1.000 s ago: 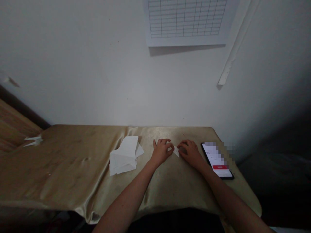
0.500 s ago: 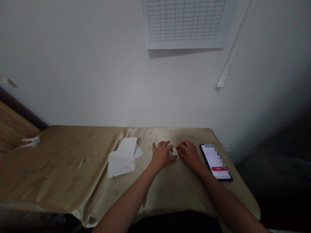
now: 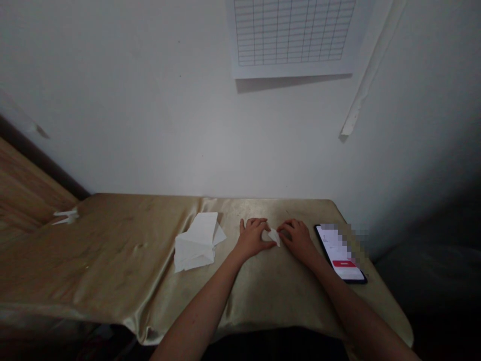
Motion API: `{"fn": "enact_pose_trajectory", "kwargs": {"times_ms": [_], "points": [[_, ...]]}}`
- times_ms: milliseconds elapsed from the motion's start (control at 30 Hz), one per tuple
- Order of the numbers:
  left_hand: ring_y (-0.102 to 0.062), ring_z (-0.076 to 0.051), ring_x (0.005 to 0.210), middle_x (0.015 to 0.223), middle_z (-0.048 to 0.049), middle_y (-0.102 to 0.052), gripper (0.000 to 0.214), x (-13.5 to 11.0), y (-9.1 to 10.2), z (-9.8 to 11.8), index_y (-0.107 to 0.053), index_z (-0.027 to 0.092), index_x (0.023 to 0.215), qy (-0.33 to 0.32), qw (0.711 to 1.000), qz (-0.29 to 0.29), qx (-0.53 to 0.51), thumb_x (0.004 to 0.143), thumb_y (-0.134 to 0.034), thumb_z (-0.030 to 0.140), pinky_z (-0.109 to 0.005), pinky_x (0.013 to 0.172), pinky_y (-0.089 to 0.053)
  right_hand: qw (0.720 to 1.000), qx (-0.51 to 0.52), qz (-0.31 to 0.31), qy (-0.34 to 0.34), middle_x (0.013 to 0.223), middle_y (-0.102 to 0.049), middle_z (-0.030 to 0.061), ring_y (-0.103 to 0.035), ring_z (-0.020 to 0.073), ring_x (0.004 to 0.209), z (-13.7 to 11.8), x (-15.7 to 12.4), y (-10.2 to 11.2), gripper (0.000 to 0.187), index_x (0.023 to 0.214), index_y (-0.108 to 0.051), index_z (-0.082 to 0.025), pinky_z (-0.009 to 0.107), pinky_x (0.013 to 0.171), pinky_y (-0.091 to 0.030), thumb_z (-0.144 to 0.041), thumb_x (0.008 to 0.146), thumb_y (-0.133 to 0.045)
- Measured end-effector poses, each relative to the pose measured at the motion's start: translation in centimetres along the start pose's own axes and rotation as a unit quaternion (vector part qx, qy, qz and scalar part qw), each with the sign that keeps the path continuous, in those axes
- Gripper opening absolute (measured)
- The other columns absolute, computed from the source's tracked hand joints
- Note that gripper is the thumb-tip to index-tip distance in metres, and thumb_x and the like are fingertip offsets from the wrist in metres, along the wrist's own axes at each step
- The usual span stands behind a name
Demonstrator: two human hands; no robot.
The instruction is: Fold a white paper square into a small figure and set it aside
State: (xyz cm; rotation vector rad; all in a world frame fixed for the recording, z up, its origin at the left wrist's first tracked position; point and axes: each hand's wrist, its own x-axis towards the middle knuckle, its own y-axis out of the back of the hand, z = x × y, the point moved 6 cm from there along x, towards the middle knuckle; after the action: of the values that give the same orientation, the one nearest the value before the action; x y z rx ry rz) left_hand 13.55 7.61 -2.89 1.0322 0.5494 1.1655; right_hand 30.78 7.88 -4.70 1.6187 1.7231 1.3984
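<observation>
A small folded piece of white paper (image 3: 274,235) is on the cloth-covered table between my two hands. My left hand (image 3: 253,236) has its thumb and index finger closed on the paper's left side, the other fingers raised. From the right, my right hand (image 3: 296,234) pinches the paper's edge with curled fingers. The exact folds are too small to make out. To the left of my left hand lies a loose pile of white paper sheets (image 3: 197,240), some overlapping at angles.
A phone (image 3: 340,255) with a lit screen lies right of my right forearm. The gold satin tablecloth (image 3: 112,250) is creased. White scraps (image 3: 66,216) sit at the far left. Behind the table, a gridded sheet (image 3: 293,35) hangs on the wall.
The whole view has shifted slightly, so things appear a little further right. Both hands stay on the small paper, which now shows a bit more between them.
</observation>
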Motion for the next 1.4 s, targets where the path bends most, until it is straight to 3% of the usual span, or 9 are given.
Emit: {"fn": "enact_pose_trajectory", "kwargs": {"times_ms": [167, 333, 567, 900, 1200, 1400], "points": [[-0.041, -0.03, 0.138, 0.144, -0.0029, -0.056, 0.039, 0.1, 0.0, -0.3, -0.063, 0.029, 0.108, -0.001, 1.0, 0.009, -0.007, 0.076, -0.079, 0.044, -0.073, 0.116, -0.006, 1.0, -0.003, 0.0, 0.002, 0.115, -0.061, 0.0062, -0.051, 0.0244, 0.111, -0.2, -0.1, 0.2, 0.018, 0.105, -0.071, -0.029, 0.042, 0.102, -0.038, -0.027, 0.092, -0.059], [-0.045, -0.026, 0.134, 0.14, 0.0001, -0.06, 0.017, 0.4, 0.1, -0.2, -0.066, 0.03, 0.104, 0.003, 1.0, 0.017, 0.005, 0.087, -0.067, 0.032, -0.072, 0.116, -0.009, 1.0, 0.003, 0.001, 0.003, 0.114, -0.062, 0.006, -0.051, 0.0241, 0.11, -0.5, -0.1, 0.4, 0.018, 0.105, -0.072, -0.029, 0.041, 0.1, -0.039, -0.026, 0.092, -0.059], [-0.046, -0.026, 0.133, 0.142, 0.0032, -0.059, 0.016, 0.7, 0.3, -0.1, -0.07, 0.034, 0.102, 0.001, 1.0, 0.023, 0.004, 0.088, -0.065, 0.026, -0.07, 0.116, -0.013, 1.0, -0.006, -0.001, 0.008, 0.114, -0.062, 0.0063, -0.052, 0.0243, 0.11, -0.1, 0.1, 0.1, 0.018, 0.105, -0.072, -0.029, 0.041, 0.1, -0.039, -0.028, 0.092, -0.06], [-0.036, -0.031, 0.141, 0.153, 0.0055, -0.049, 0.012, 0.5, 0.0, 0.0, -0.073, 0.031, 0.094, 0.003, 0.999, 0.023, 0.04, 0.082, -0.073, 0.034, -0.071, 0.115, -0.018, 1.0, 0.001, 0.006, 0.007, 0.114, -0.062, 0.0061, -0.052, 0.0243, 0.11, 0.0, 0.0, 0.1, 0.017, 0.104, -0.072, -0.029, 0.041, 0.099, -0.039, -0.027, 0.091, -0.061], [-0.03, -0.036, 0.146, 0.16, 0.0031, -0.037, 0.028, 0.3, -0.1, 0.5, -0.071, 0.03, 0.097, 0.011, 0.998, 0.002, 0.054, 0.074, -0.079, 0.045, -0.071, 0.116, -0.017, 1.0, -0.012, 0.008, 0.012, 0.114, -0.062, 0.0071, -0.052, 0.0247, 0.111, -0.1, 0.0, 0.1, 0.018, 0.105, -0.072, -0.028, 0.041, 0.099, -0.039, -0.028, 0.091, -0.06], [-0.03, -0.037, 0.146, 0.16, 0.0001, -0.038, 0.041, 0.2, -0.3, 0.9, -0.067, 0.029, 0.1, 0.002, 0.999, -0.003, 0.052, 0.069, -0.082, 0.05, -0.074, 0.115, -0.014, 1.0, -0.005, 0.008, 0.006, 0.114, -0.062, 0.0061, -0.052, 0.0239, 0.11, 0.0, 0.0, 0.1, 0.018, 0.106, -0.071, -0.028, 0.04, 0.099, -0.039, -0.028, 0.091, -0.061]]}}
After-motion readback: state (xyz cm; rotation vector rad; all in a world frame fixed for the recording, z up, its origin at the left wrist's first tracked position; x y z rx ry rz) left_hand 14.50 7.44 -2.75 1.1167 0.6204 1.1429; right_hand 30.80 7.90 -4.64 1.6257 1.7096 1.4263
